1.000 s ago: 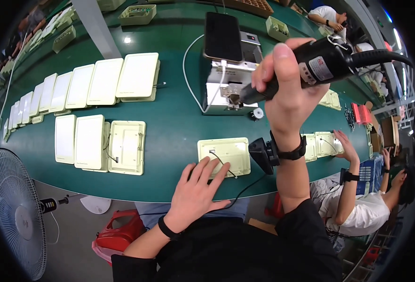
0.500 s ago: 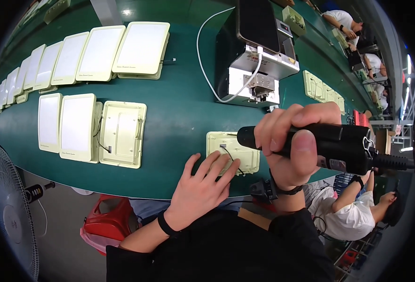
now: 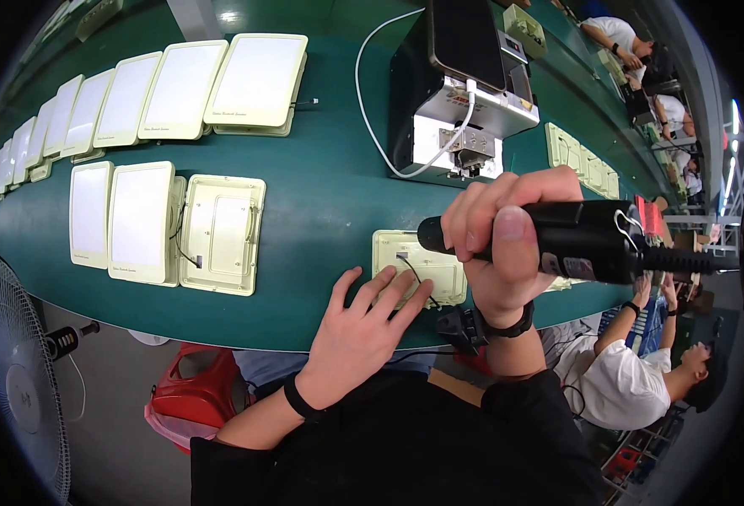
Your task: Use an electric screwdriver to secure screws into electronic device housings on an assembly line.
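Note:
My right hand (image 3: 502, 244) grips a black electric screwdriver (image 3: 587, 244), held level above the near edge of the green table (image 3: 321, 194). Its tip end points left, over a cream square panel (image 3: 422, 266) with a thin black wire across it. My left hand (image 3: 363, 325) lies flat, fingers spread, pressing on the panel's near-left corner. Both wrists wear black bands.
A metal machine (image 3: 452, 118) with a dark phone on top and a white cable stands behind the panel. Rows of cream panels (image 3: 161, 223) lie left and at the back. More panels (image 3: 578, 156) lie right. A fan (image 3: 13, 371) and red stool (image 3: 195, 396) stand below; seated people work at right.
My right hand has brought the screwdriver down from beside the machine to just over the panel. My view has tilted closer to the table. The left hand stays on the panel.

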A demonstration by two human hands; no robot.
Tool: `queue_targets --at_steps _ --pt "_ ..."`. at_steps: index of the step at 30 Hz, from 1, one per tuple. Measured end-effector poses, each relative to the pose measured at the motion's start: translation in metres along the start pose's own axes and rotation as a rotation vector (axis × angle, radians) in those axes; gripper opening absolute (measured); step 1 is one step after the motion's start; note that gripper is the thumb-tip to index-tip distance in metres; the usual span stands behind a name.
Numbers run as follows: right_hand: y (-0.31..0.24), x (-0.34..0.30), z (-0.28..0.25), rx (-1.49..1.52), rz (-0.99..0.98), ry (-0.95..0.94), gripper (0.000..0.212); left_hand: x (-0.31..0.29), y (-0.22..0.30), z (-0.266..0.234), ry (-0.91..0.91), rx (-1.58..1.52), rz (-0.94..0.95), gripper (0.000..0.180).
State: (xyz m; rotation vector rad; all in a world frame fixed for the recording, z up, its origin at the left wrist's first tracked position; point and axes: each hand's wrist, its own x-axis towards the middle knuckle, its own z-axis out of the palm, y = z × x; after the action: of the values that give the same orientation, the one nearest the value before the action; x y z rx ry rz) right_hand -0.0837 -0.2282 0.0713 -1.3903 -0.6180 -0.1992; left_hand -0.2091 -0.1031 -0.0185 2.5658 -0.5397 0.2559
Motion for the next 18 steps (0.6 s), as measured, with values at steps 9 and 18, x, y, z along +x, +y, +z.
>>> queue_targets --at_steps 9,18 --pt "-0.007 0.004 -0.007 0.083 -0.052 -0.019 0.017 0.001 0.001 -0.003 0.016 -0.103 -0.024 0.057" --pt "-0.032 0.073 -0.013 -0.167 -0.279 0.308 0.016 0.002 0.003 0.0 0.053 -0.057 -0.042 0.06"
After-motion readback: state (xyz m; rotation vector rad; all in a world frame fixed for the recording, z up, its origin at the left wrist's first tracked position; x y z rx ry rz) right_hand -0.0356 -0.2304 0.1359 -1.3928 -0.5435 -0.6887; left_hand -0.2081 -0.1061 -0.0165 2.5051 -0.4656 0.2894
